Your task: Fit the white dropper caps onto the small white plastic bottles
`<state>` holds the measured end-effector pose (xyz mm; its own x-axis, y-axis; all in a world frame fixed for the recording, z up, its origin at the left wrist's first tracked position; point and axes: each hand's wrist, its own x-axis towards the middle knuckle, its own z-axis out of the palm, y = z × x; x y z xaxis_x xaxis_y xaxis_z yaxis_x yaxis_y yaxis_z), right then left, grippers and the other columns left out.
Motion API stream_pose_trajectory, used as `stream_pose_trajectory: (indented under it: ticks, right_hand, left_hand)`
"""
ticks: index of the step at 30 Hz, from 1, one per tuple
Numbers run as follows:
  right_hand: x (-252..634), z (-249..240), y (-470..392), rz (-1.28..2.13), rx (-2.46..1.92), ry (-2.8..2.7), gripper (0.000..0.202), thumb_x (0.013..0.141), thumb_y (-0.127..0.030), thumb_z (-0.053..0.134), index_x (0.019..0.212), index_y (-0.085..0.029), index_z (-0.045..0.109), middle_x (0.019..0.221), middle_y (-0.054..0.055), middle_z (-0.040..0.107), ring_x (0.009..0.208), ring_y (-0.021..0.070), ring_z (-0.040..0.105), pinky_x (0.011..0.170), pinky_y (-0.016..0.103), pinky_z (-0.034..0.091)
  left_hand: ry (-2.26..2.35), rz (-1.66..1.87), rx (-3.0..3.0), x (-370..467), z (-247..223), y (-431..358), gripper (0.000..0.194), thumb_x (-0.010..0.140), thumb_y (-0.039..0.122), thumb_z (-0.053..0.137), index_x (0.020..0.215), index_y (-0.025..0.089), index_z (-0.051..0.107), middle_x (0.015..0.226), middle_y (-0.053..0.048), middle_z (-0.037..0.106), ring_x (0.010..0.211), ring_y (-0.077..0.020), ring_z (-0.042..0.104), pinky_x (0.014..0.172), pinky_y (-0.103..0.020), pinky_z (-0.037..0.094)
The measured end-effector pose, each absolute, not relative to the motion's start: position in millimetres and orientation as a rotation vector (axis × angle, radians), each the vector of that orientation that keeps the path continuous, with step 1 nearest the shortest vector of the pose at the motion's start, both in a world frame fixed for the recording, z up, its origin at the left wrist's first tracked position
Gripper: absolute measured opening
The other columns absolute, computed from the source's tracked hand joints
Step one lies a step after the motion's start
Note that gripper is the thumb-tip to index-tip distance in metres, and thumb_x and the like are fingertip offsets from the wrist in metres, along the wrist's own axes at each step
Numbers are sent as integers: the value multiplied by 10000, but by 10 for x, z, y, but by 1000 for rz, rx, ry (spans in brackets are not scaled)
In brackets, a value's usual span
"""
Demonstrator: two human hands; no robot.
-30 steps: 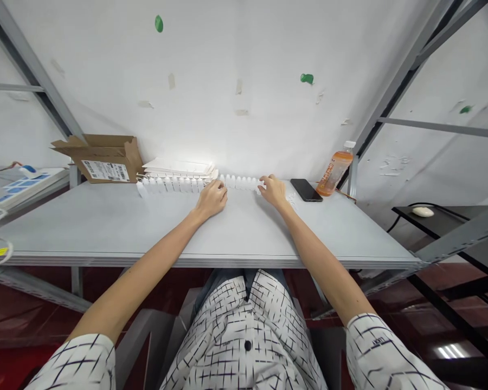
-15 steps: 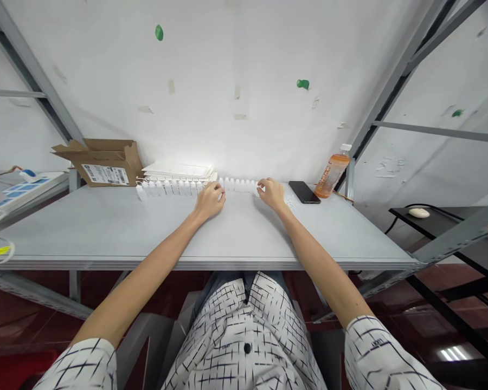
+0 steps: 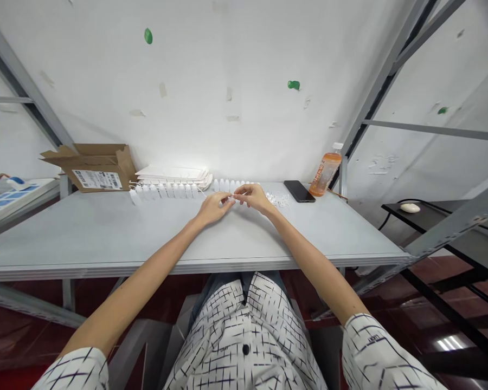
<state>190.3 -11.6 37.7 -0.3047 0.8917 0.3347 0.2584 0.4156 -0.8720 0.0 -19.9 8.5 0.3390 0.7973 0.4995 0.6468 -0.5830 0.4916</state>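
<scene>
My left hand [image 3: 216, 208] and my right hand [image 3: 252, 197] meet fingertip to fingertip over the middle of the table. Both are closed in a pinch around something small and whitish, mostly hidden by the fingers. Behind them stands a row of small white plastic bottles [image 3: 222, 185], partly covered by my right hand. To the left, another row of white bottles [image 3: 162, 190] carries thin spikes on top. A pile of small white pieces [image 3: 280, 200] lies just right of my right hand.
A stack of white sheets [image 3: 174, 173] and an open cardboard box [image 3: 101, 168] stand at the back left. On the right are a black phone [image 3: 299, 191] and a bottle of orange drink [image 3: 326, 170]. The grey table [image 3: 146, 238] meets a white wall.
My right hand has moved left from beside the bottle row's right end to meet my left hand. The pile of white pieces now shows. The view has shifted slightly.
</scene>
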Motion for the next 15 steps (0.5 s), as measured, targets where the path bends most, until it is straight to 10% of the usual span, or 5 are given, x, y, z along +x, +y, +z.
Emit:
stream_pose_trajectory:
  ticks: [9, 15]
  right_hand:
    - [2027, 416, -56, 493, -1148, -1922, 155, 882, -261, 592, 845, -166, 708, 911, 30, 742, 592, 109, 651, 639, 245, 487]
    - [2534, 537, 34, -183, -1693, -1779, 239, 906, -229, 534, 988, -196, 756, 1076, 100, 741, 967, 250, 673, 798, 324, 462]
  left_hand:
    - [1442, 1015, 2411, -47, 69, -148, 321, 881, 419, 524, 966, 178, 717, 998, -98, 733, 889, -247, 644, 786, -367, 498]
    - [1515, 1007, 2441, -108, 56, -112, 300, 876, 416, 514, 942, 203, 714, 989, -87, 740, 886, -248, 642, 774, -358, 496]
